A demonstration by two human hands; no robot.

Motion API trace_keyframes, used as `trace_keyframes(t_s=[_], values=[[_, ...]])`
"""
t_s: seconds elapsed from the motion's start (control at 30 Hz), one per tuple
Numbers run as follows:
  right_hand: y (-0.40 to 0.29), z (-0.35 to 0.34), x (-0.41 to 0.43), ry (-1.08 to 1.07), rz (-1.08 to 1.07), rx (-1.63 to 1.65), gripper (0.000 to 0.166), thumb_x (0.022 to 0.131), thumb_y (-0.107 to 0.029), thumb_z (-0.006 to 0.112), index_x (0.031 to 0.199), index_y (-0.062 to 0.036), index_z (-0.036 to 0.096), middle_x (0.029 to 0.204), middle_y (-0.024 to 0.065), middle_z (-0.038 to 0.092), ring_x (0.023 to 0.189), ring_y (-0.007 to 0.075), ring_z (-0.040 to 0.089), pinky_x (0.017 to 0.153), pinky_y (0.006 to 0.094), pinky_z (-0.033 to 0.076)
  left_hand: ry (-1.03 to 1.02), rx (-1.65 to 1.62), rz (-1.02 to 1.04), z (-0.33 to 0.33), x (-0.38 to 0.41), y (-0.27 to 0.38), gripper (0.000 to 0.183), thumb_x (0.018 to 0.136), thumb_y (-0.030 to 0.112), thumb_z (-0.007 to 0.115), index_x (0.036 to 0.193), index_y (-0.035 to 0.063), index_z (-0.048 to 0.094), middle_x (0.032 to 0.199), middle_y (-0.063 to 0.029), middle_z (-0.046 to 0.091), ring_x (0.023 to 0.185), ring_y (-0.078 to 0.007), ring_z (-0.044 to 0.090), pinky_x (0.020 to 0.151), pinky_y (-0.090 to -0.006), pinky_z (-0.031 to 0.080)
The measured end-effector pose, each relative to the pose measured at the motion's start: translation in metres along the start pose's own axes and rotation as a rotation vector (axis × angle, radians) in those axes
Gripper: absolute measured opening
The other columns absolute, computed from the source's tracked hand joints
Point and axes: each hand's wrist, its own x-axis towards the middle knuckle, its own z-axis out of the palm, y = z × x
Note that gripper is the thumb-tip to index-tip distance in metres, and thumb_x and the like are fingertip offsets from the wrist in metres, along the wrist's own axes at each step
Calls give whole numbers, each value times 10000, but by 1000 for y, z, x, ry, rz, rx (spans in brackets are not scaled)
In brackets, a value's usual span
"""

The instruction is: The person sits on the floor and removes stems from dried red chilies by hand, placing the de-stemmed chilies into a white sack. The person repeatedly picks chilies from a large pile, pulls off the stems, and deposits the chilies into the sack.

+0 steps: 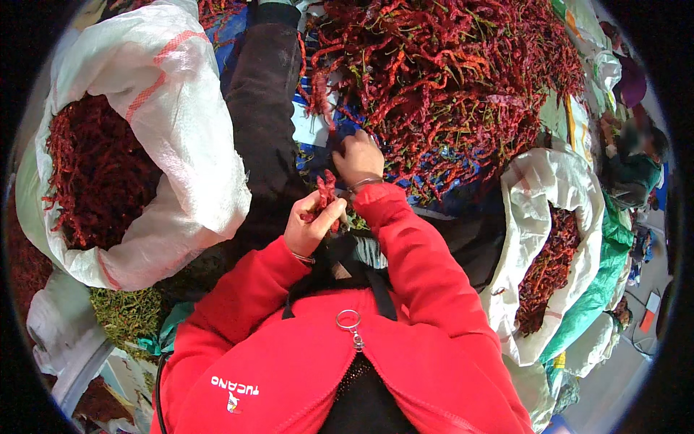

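My left hand grips several wrinkled dried red chillies between thumb and fingers, close in front of my body. Just beyond it and to its right, my right hand is turned palm down with bent fingers. A blurred red chilli shows just past its fingertips; whether the hand touches it I cannot tell. Ahead and to the right rises a large heap of dried red chillies with green stems. It lies on a blue sheet.
At left, a white woven sack holds dark red chillies. Another white sack with chillies stands at right, against a green sack. Green stems lie at lower left. My dark-trousered leg stretches forward. People are at far right.
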Motion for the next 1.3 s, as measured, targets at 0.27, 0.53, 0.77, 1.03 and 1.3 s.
trace_keyframes(t_s=[0.27, 0.53, 0.77, 1.03, 1.3], values=[[34, -67, -48, -92, 331, 1296, 109, 787, -114, 649, 830, -14, 653, 815, 15, 635, 764, 87, 559, 712, 237, 438, 153, -15, 7, 8, 6, 1, 187, 833, 97, 591, 994, 13, 549, 757, 26, 512, 659, -41, 458, 592, -190, 385], [8, -76, -100, -225, 268, 1401, 121, 790, -69, 646, 903, -30, 634, 865, -6, 590, 813, 76, 532, 748, 229, 430, -67, 38, 22, 8, 3, -16, 193, 820, 50, 606, 997, 30, 533, 846, 26, 545, 746, -37, 497, 666, -197, 424], [-5, -21, -1, 62, -143, 39, 286, 724, -224, 661, 922, -37, 574, 863, 149, 536, 798, 326, 561, 695, 375, 482, -17, -9, 19, 1, 4, -2, 94, 833, 84, 586, 899, 43, 533, 797, 28, 532, 712, -41, 488, 644, -204, 411], [18, -8, -3, 1, -38, 508, 130, 793, -125, 589, 847, -8, 569, 765, 128, 615, 740, 232, 606, 646, 313, 465, 73, -162, -93, -8, 9, -2, 216, 906, 236, 491, 798, 66, 569, 670, 8, 546, 581, -49, 479, 509, -191, 355], [-2, -67, -138, -189, 299, 1243, 44, 860, -57, 532, 883, -22, 522, 744, -33, 496, 643, 36, 448, 579, 185, 392, -43, -11, -85, 11, -3, -3, 124, 852, 138, 591, 930, 43, 577, 768, 32, 569, 659, -29, 502, 587, -181, 411]])
